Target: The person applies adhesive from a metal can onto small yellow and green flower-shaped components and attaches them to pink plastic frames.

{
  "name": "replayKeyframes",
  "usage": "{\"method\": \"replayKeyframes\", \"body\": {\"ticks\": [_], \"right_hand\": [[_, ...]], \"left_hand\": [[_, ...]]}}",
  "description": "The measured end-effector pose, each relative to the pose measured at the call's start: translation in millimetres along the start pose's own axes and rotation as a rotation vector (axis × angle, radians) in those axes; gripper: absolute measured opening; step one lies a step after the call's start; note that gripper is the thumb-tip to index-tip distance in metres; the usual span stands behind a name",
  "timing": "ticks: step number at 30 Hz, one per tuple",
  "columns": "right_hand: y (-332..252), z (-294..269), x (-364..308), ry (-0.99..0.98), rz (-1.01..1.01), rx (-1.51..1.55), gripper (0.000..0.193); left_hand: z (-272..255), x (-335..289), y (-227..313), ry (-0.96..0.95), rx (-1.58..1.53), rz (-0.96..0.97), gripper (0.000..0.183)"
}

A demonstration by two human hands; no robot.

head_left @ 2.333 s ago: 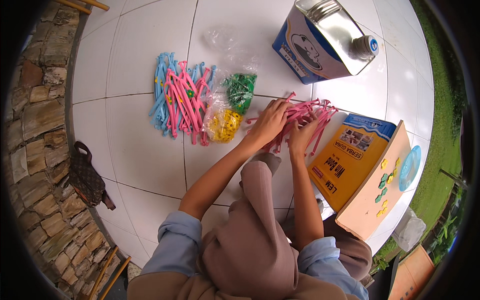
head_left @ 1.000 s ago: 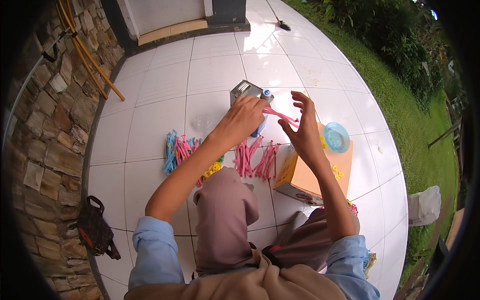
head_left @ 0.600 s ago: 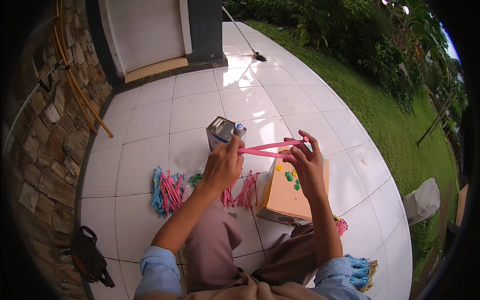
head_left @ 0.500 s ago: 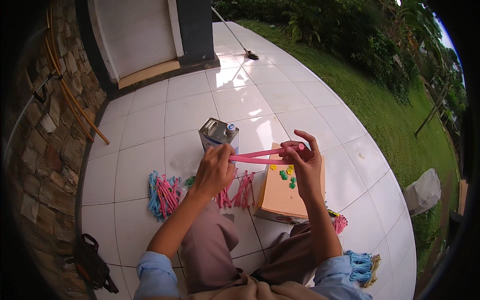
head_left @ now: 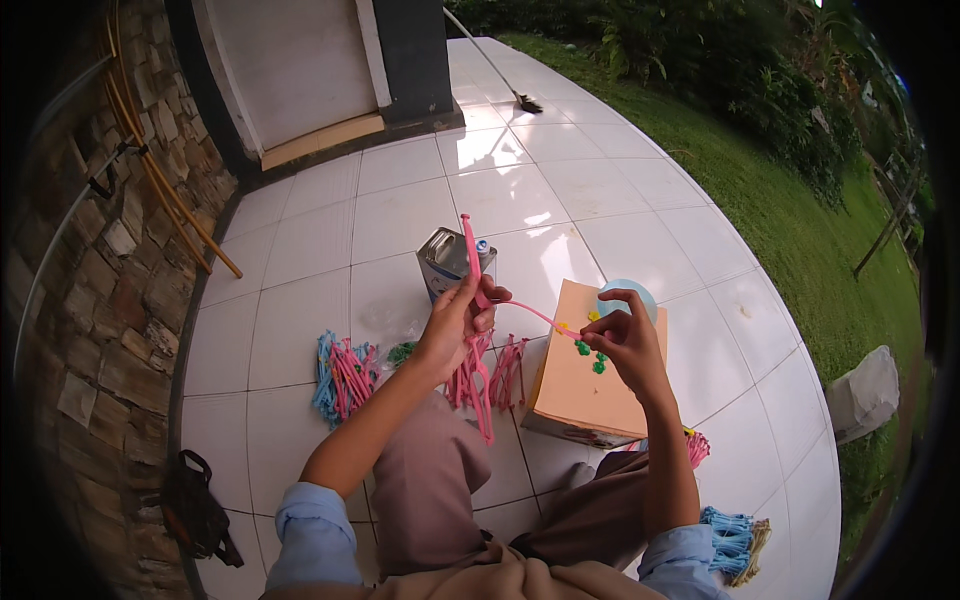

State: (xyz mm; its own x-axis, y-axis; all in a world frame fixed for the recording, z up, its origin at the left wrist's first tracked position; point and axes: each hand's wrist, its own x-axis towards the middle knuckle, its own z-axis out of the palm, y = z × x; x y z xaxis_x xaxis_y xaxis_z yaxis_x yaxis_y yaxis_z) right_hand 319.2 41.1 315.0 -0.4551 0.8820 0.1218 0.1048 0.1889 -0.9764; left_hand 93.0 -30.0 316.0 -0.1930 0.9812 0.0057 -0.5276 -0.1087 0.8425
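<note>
A long pink flexible strap (head_left: 535,313) runs, thin and bowed, between my two hands above the floor. My left hand (head_left: 460,325) is closed around it. One knobbed end stands up above that hand, and a looped length hangs below it toward my knee. My right hand (head_left: 625,345) pinches the strap's other stretch between thumb and fingertips. Under my right hand is a cardboard box (head_left: 560,400) with small green flower shapes (head_left: 598,366) and yellow ones (head_left: 593,316) on top. A pale blue round dish (head_left: 645,295) shows partly behind my right fingers.
A metal can (head_left: 440,260) with a blue cap stands beyond my left hand. Bundles of pink straps (head_left: 510,365), a blue-and-pink heap (head_left: 345,375) and blue bundles (head_left: 730,540) lie on white tiles. A dark bag (head_left: 198,510) rests near the stone wall; a broom (head_left: 525,103) is farther off.
The strap went from a loop stretched level between both hands to a length standing up from and hanging below my left hand. My right hand dropped lower, and the blue dish came into sight.
</note>
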Motion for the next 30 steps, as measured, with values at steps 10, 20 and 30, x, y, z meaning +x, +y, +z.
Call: {"method": "replayKeyframes", "body": {"ticks": [10, 20, 30], "right_hand": [[-17, 10, -3, -0.017, -0.034, 0.423, 0.085], [-21, 0, -4, 0.298, -0.327, 0.334, 0.071], [5, -28, 4, 0.232, -0.229, 0.025, 0.068]], "left_hand": [[5, -3, -18, -0.276, 0.438, -0.02, 0.035], [6, -8, -18, -0.476, 0.541, -0.054, 0.034], [7, 0, -28, -0.398, 0.378, -0.336, 0.026]]}}
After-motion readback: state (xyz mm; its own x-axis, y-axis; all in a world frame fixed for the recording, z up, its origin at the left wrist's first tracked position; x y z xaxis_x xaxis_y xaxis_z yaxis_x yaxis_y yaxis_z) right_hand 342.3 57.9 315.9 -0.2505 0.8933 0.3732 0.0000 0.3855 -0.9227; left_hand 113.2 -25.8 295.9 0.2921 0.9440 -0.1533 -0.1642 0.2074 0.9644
